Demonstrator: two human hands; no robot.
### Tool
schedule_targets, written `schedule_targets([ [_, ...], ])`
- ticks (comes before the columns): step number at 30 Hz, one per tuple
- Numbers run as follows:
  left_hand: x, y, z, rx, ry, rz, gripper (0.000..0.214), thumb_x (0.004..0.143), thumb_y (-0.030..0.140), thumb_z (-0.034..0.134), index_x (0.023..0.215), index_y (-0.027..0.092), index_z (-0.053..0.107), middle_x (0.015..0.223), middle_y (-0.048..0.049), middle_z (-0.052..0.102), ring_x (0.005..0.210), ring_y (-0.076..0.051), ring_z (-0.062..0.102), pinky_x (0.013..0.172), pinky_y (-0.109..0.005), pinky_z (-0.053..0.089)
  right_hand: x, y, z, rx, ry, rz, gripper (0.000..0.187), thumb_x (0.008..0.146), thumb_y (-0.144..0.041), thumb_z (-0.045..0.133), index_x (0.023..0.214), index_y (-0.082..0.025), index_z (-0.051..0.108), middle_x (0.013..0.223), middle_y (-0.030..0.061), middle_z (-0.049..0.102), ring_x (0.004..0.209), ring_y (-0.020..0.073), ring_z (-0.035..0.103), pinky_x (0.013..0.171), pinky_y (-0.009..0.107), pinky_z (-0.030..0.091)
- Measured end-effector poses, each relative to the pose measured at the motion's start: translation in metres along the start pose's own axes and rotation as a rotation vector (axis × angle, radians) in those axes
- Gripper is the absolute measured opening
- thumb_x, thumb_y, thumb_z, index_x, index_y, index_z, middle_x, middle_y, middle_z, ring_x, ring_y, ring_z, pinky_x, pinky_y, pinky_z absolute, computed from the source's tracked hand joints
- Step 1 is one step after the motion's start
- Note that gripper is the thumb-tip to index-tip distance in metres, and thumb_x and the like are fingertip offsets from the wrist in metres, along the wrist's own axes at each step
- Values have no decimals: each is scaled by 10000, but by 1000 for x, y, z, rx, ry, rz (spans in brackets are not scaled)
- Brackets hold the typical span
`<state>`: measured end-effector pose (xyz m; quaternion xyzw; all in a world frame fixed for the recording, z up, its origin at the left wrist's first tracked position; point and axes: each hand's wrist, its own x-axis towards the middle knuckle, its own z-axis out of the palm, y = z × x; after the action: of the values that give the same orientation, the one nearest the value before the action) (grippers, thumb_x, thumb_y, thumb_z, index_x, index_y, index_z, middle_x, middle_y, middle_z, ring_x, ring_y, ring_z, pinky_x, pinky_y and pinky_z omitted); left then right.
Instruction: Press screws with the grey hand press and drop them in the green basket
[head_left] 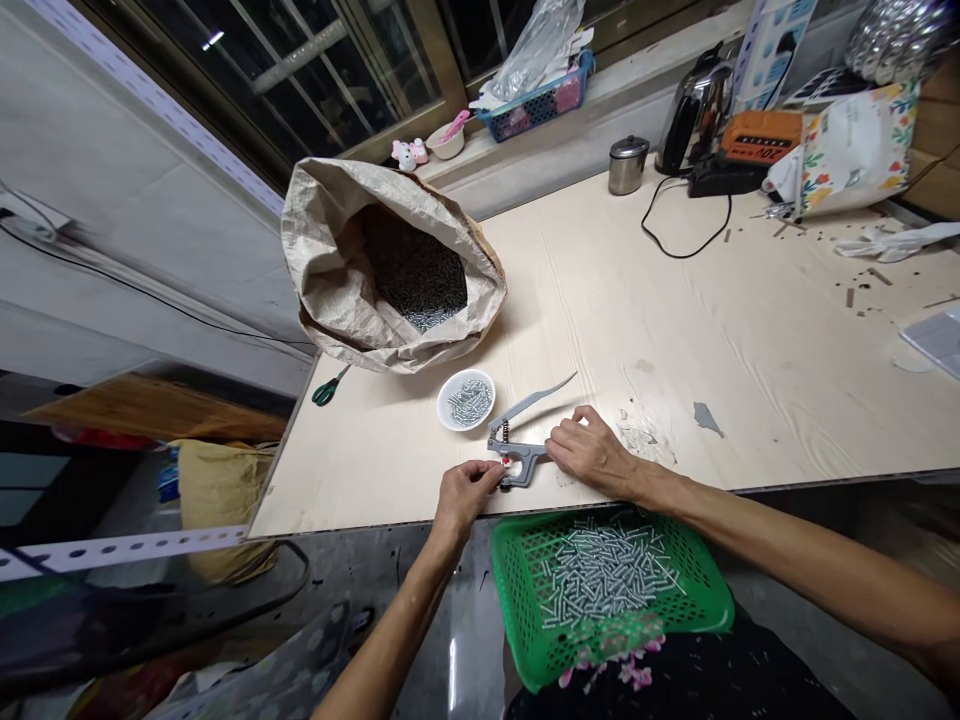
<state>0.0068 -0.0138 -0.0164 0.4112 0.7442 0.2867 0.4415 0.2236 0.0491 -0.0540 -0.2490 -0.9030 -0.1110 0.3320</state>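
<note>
Grey snap pliers (526,455) lie at the front of the table, their handles spread, with a coil spring between them and a red piece at the jaws. My right hand (589,450) is closed round the end of the lower handle, while the upper handle stands free. At the jaws, my left hand (469,492) pinches thumb and fingers together; whatever is between them is too small to make out. Just behind the pliers sits a white bowl (444,408) of small shiny metal pieces. A green basket (517,640) of short metal pins rests on my lap, below the table edge.
A large paper-lined sack (322,240) of dark metal pieces stands at the back left. Green-handled scissors (327,390) lie at the left edge. Toward the back right are a lidded metal canister (628,165), a kettle (694,110), a black cable (667,250) and a flowered bag (855,150).
</note>
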Motion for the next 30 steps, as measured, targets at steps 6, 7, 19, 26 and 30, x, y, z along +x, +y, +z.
schedule_targets([
  [6, 6, 2, -3, 122, -54, -31, 359, 555, 476, 689, 620, 124, 673, 507, 2, 568, 488, -98, 452, 505, -225, 331, -3, -1, 6, 21, -10, 13, 269, 913, -70, 416, 685, -172, 515, 648, -9, 496, 645, 141, 355, 746, 342, 256],
  [7, 6, 5, -4, 123, -94, -74, 353, 546, 468, 697, 616, 124, 667, 485, 11, 550, 467, -90, 437, 489, -221, 323, -3, -1, 7, 27, -18, 9, 268, 912, -69, 414, 687, -172, 517, 650, -7, 501, 647, 143, 357, 744, 343, 255],
  [19, 1, 10, -7, 102, -264, -229, 319, 452, 403, 782, 495, 130, 621, 433, 9, 545, 445, -100, 478, 492, -231, 379, -1, 3, -7, 279, -376, 102, 179, 903, -331, 529, 846, -172, 589, 881, 55, 616, 834, 197, 490, 792, 376, 301],
  [26, -1, 7, -6, 119, -252, -192, 359, 447, 449, 778, 494, 132, 615, 418, 18, 523, 445, -97, 458, 495, -234, 366, 9, 37, -10, 333, -526, 175, 943, 612, -682, 705, 1334, -144, 424, 1375, 210, 416, 1270, 389, 307, 966, 525, 272],
  [30, 1, 7, -6, 140, -235, -194, 372, 446, 458, 781, 524, 125, 635, 437, 13, 543, 453, -98, 464, 501, -233, 364, 19, 42, -11, 323, -581, 128, 909, 570, -626, 756, 1272, -123, 473, 1188, 169, 557, 1083, 339, 457, 875, 464, 344],
])
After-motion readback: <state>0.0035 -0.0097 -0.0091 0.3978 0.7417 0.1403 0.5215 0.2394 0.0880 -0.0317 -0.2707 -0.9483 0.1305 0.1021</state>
